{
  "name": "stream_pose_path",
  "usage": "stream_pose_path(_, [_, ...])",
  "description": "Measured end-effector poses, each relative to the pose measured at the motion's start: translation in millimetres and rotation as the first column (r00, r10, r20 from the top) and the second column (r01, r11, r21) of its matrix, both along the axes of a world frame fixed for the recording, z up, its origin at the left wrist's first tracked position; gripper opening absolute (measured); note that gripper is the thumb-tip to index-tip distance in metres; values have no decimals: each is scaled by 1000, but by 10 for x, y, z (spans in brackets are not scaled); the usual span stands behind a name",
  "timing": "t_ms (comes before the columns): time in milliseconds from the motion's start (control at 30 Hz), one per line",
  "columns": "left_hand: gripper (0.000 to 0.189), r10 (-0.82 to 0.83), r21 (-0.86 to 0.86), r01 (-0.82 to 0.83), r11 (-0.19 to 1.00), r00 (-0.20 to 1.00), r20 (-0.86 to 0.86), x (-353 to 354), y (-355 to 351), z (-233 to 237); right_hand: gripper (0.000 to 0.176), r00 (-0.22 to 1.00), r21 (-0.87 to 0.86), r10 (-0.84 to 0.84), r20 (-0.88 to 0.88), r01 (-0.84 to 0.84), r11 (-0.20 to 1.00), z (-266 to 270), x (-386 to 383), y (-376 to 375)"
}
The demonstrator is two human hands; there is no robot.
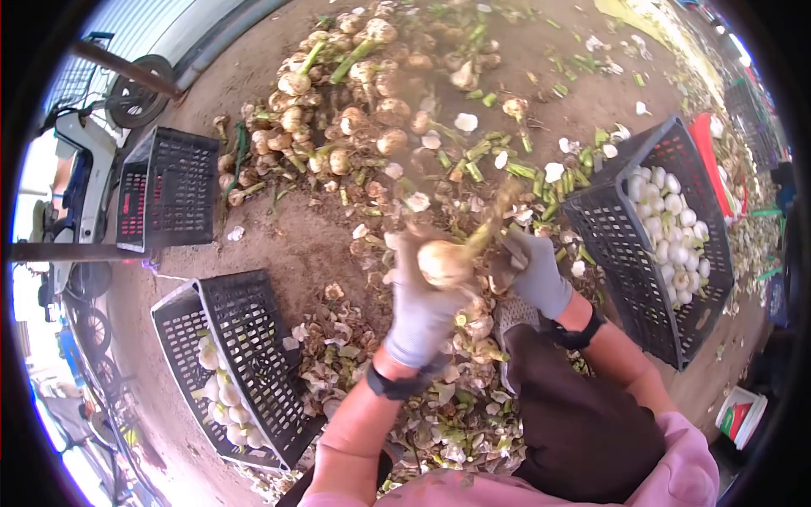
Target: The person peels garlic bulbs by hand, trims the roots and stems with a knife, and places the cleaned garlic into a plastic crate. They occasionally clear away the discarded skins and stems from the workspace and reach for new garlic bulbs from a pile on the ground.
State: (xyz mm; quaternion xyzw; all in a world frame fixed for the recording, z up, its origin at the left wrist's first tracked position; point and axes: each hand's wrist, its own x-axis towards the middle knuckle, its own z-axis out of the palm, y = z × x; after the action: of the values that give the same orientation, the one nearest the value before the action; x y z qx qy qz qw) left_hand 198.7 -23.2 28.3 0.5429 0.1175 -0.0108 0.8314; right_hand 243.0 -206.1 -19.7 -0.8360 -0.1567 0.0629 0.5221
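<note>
The garlic bulb (443, 262) sits just below the middle of the frame, wrapped in the gloved fingers of the left hand (422, 308), which is closed firmly around it. Its stalk (494, 215) runs up and to the right, blurred. The gloved right hand (534, 275) is curled shut just beside the bulb; blur hides whether it grips the stalk or a tool.

Skins and cut scraps (405, 406) are heaped below the hands, in the lower middle. At the right of the frame a black crate (617, 241) is well filled with clean white bulbs, and a second crate (253, 338) at lower left holds a smaller share. A third crate (169, 190) stands at upper left.

The work looks partly done: a big pile of unpeeled garlic (355, 110) with stalks on lies at top centre. No writing can be read.
</note>
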Motion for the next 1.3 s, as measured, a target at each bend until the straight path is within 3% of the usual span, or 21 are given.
stream_pose_path(33, [66,-47,-125,53,991,998,46,-46,-40,58,21,983,-123,-46,-180,24,992,-347,66,-70])
stream_pose_path(67, [68,-238,54,233,971,965,108,-22,46,49,23,993,-156,-15,-113,-3,988,-919,122,-324])
stream_pose_path(100, [71,-423,246,382,891,895,140,55,161,-8,31,992,-164,-52,-114,33,986,-875,99,-421])
stream_pose_path(167, [74,-496,246,506,827,862,-108,270,445,-436,28,940,-164,-259,-221,226,960,-981,65,-452])
stream_pose_path(200, [76,-367,153,444,883,856,-364,521,626,-419,28,933,-127,-257,-252,231,965,-929,61,-428])
stream_pose_path(233, [78,-57,233,142,962,940,-335,771,814,-679,27,930,-89,-251,-270,235,968,-918,127,-411])
stream_pose_path(300, [76,378,363,-221,905,810,-449,1478,1260,-1128,27,940,-67,-230,-250,221,973,-1078,273,-386])
stream_pose_path(333, [59,334,197,-270,942,802,-496,1694,1321,-932,27,944,-59,-229,-236,221,973,-1165,340,-379])
stream_pose_path(367, [68,605,458,-421,783,688,-401,2044,1508,-1486,28,938,-29,-237,-252,237,971,-1223,392,-371])
stream_pose_path(433, [72,679,627,-416,658,688,-256,2230,1615,-1768,29,924,23,-240,-298,258,966,-1307,460,-379])
stream_pose_path(533, [59,441,409,-302,861,844,-305,1778,1393,-1233,31,919,69,-208,-334,244,967,-1171,488,-327])
stream_pose_path(567, [61,260,149,-224,963,915,-307,1609,1402,-1235,32,917,69,-200,-345,237,969,-1088,502,-292])
stream_pose_path(700, [79,-47,-178,33,984,996,-78,911,1136,-996,33,931,-24,-143,-335,143,989,-777,400,-111])
stream_pose_path(800, [73,-35,-157,45,987,997,68,666,889,-973,23,999,-281,-41,-25,32,959,-399,369,42])
stream_pose_path(867, [76,-187,333,182,925,982,-20,591,757,-715,21,982,-372,61,181,10,928,-261,333,122])
stream_pose_path(1000, [53,-274,192,261,946,961,47,491,527,-685,29,823,-464,253,509,14,886,156,190,418])
stream_pose_path(1133, [49,-114,-58,122,991,985,129,396,411,-461,31,826,-438,228,516,26,899,154,148,486])
stream_pose_path(1167, [50,-175,218,133,967,967,184,394,428,-418,28,879,-430,167,447,48,901,110,180,491])
stream_pose_path(1233, [53,-332,689,90,719,916,227,385,424,-231,23,957,-433,35,286,96,896,-86,351,450])
stream_pose_path(1267, [55,-405,630,125,767,855,324,240,286,15,21,990,-588,41,136,47,808,-298,620,267])
stream_pose_path(1300, [56,-503,727,46,685,752,426,166,116,318,19,999,-711,0,-34,-24,703,-517,760,34])
